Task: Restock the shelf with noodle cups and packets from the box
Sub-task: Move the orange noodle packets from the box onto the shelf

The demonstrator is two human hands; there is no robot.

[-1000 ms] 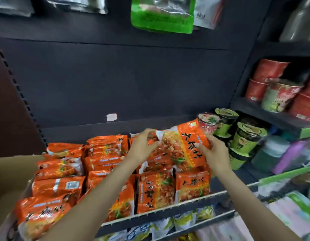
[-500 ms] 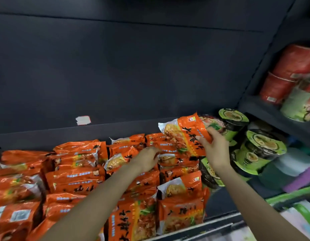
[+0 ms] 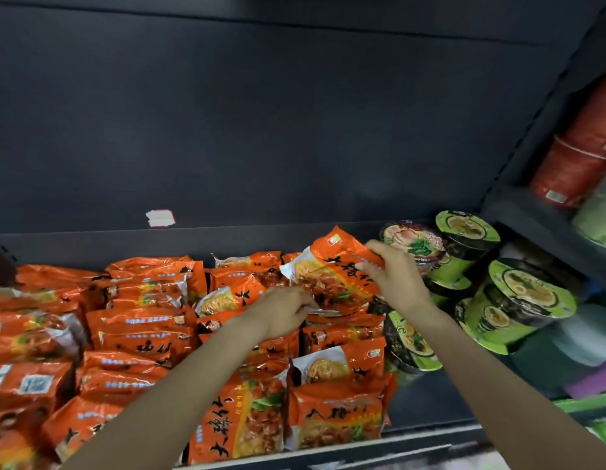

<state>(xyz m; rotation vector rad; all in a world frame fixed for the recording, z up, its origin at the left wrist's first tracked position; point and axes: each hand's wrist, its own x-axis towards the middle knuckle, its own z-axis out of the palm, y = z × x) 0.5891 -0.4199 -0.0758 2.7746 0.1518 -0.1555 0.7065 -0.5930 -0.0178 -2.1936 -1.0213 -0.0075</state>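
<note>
A: What's nearest?

B: The shelf's front lip [image 3: 328, 451], and behind it orange noodle packets [image 3: 138, 337] packed in overlapping rows, too many and too overlapped to count exactly, well over a dozen.

A: And the hands?

B: Two. The left hand [image 3: 283, 312] has its fingers curled at the lower edge of one raised packet [image 3: 332, 276]; the right hand [image 3: 395, 274] pinches its upper right corner. That packet sits tilted above the back right of the rows.

A: Cups?

B: Right of the packets, four green-lidded cups [image 3: 518, 307] stacked on their sides, plus one pink-lidded bowl [image 3: 413, 240] behind the right hand. Farther right, on a side shelf [image 3: 532, 218], two red cups [image 3: 573, 171], partly cut off.
</note>
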